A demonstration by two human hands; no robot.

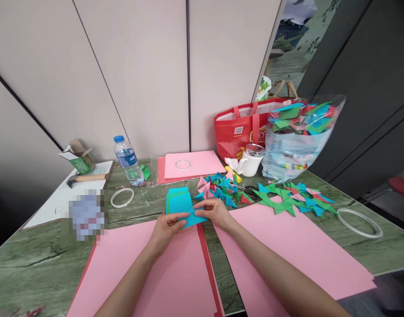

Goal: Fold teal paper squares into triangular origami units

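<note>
A small blue sheet of paper (192, 219) is held between my two hands, low over the table's middle. My left hand (167, 229) pinches its left side between thumb and fingers. On its right side, my right hand (217, 213) grips it the same way. Just behind the sheet lies a stack of blue and green paper pieces (179, 201), partly overlapped by it in view. Beneath my left forearm is a large pink sheet (185, 273) with red paper showing at its edges. Another pink sheet (288, 246) lies under my right forearm.
Folded paper pieces (218, 187) and star-shaped paper rings (277, 198) lie at centre right. Behind stand a white mug (251, 160), a red bag (231, 134) and a filled plastic bag (291, 149). A water bottle (129, 160), hammer (88, 177) and white ring (122, 197) are left.
</note>
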